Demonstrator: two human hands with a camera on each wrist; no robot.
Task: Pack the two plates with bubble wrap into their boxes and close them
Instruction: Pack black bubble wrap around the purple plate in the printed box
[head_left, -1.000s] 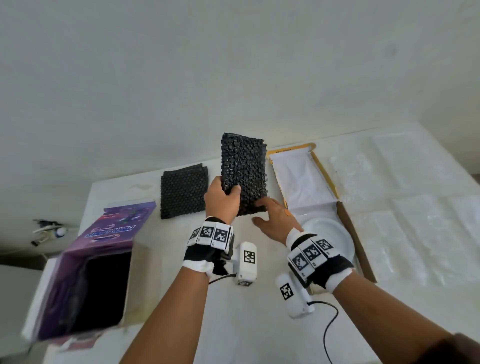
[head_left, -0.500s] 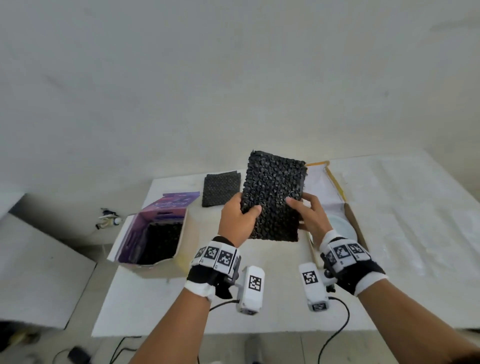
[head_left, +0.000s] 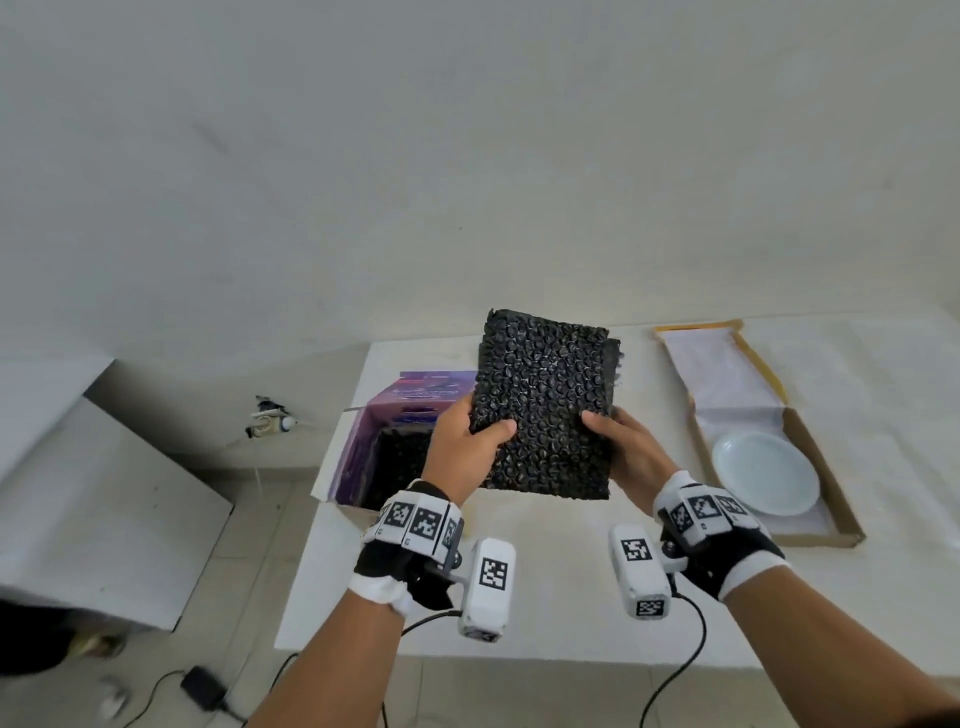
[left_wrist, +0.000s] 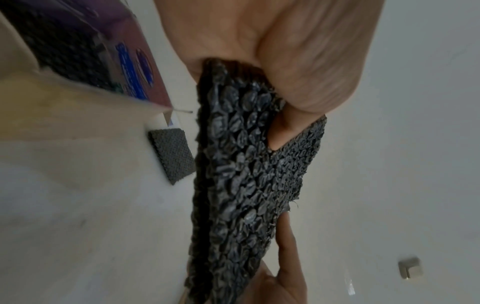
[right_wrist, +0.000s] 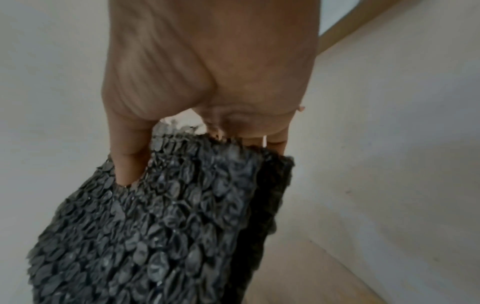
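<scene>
- The black bubble wrap pad is held up off the table, nearly upright, its long axis running from 6 to 12 o'clock in the head view with a slight lean toward 1 o'clock.
- The left hand grips the pad's left edge, thumb across the front face and fingers curled behind; the left wrist view shows the thumb pressed into the bubbles.
- The right hand grips the right edge the same way: thumb on the front, the other fingers wrapped round the back.
- The purple box stands open at about 9 o'clock from the pad, just beside the left hand, so that hand is the nearer one. Its inside looks dark and bubbly, likely already lined.
- The flat cardboard box lies open at 3 o'clock, well apart from the pad, with a white plate lying in it on white paper.
- My guess is the pad goes to one of the boxes; which one cannot be told.
- A second black pad lies flat on the table beyond the purple box, seen from the left wrist.
- The purple box carries blue lettering on its flap, too blurred to read. The wristbands and wrist cameras bear black-and-white square codes, no readable words.
</scene>
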